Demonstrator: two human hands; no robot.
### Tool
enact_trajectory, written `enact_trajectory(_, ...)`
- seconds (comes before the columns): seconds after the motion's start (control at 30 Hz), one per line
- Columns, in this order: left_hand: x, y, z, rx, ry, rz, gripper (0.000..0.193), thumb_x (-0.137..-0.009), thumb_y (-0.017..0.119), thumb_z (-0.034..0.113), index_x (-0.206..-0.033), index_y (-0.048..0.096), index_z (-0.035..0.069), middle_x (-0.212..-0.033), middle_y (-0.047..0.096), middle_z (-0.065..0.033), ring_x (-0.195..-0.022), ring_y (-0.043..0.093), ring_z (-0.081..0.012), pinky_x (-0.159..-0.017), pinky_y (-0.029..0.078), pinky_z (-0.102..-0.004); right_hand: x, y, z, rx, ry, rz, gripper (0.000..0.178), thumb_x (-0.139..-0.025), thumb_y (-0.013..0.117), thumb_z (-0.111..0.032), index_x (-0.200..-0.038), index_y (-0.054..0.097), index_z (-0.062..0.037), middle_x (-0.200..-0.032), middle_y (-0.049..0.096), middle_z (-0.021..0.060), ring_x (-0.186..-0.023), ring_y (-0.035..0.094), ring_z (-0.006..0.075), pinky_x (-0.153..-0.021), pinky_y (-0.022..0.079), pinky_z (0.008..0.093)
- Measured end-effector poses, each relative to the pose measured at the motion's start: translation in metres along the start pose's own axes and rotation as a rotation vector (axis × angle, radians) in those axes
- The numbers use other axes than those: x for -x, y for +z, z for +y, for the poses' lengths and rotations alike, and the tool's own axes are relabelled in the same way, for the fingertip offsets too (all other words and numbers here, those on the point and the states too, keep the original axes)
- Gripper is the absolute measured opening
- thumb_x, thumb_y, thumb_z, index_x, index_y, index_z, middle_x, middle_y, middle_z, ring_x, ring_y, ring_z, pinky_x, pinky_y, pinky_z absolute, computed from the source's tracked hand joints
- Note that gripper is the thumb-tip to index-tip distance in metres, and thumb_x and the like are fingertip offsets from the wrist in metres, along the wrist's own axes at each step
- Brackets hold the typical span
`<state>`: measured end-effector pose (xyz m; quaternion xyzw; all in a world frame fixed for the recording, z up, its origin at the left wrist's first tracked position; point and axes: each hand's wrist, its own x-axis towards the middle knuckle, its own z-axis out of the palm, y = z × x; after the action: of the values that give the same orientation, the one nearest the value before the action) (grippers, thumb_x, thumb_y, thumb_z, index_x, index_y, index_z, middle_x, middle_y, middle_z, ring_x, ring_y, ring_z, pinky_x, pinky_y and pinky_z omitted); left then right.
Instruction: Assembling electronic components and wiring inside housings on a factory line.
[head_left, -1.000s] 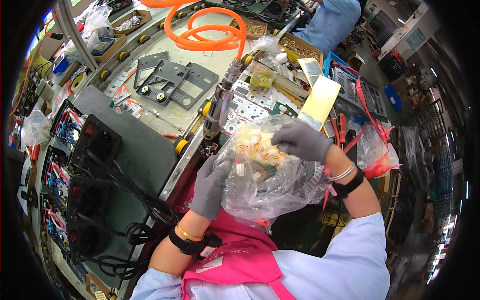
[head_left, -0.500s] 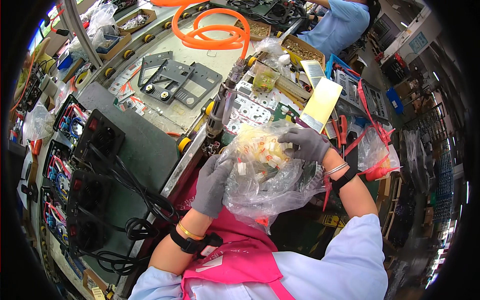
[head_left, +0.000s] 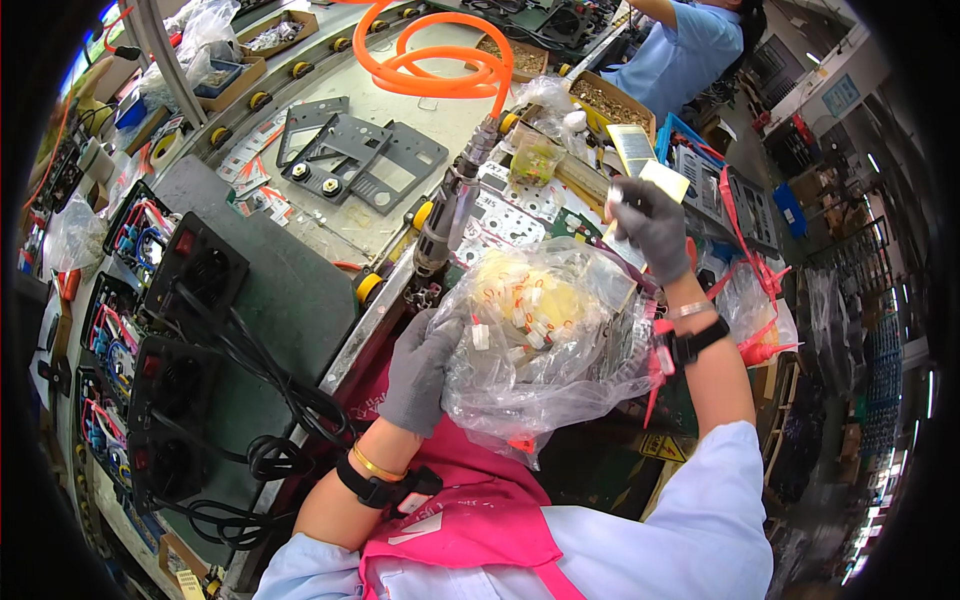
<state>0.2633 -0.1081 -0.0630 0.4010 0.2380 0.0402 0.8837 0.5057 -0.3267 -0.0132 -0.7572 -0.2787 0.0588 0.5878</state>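
My left hand (head_left: pixel 416 372), in a grey glove, pinches the left edge of a clear plastic bag (head_left: pixel 545 385). Inside the bag lie several small white connectors (head_left: pixel 540 335) with orange-red bits and a yellowish bundle (head_left: pixel 500 270). Beyond the bag's right side my right hand (head_left: pixel 655 232), gloved in grey too, is raised with its fingers curled together. Something small and whitish shows at its fingertips, too blurred to name. The bag rests against the table's near edge, in front of my pink apron (head_left: pixel 480 500).
A power screwdriver (head_left: pixel 447 220) hangs from an orange coiled hose (head_left: pixel 430 80) just beyond the bag. Grey metal brackets (head_left: pixel 360 160) lie on the table. To the left stand black housings with cables (head_left: pixel 200 270). A co-worker in blue (head_left: pixel 680 60) sits at the far right.
My right hand has left the bag and moved up and to the right, its fingers now curled together. My left hand has stayed on the bag's edge.
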Motion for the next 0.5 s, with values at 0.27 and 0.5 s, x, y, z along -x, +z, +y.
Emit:
enact_trajectory(0.27,0.005,0.003,-0.001,0.011,0.012,-0.026,0.027,-0.089,0.055,0.013,-0.112,0.054,0.000,-0.099,0.060,-0.0053,-0.085,0.057,-0.0107,-0.076,0.048,-0.0255,-0.038,0.022,0.046,1.140,0.107,-0.273,0.030,-0.077,0.070,-0.017,-0.104,0.064,-0.0053,-0.090,0.066,0.0140,-0.084,0.062,0.0308,-0.079,0.050,0.0345)
enact_trajectory(0.5,0.001,0.007,-0.002,0.041,0.008,-0.013,0.025,-0.090,0.056,0.016,-0.109,0.055,0.000,-0.094,0.059,-0.0040,-0.081,0.056,-0.0092,-0.072,0.047,-0.0242,0.019,0.042,-0.025,0.493,-0.364,-0.770,0.024,-0.080,0.061,-0.007,-0.103,0.064,-0.0116,-0.098,0.063,0.0086,-0.087,0.063,0.0285,-0.077,0.052,0.0353)
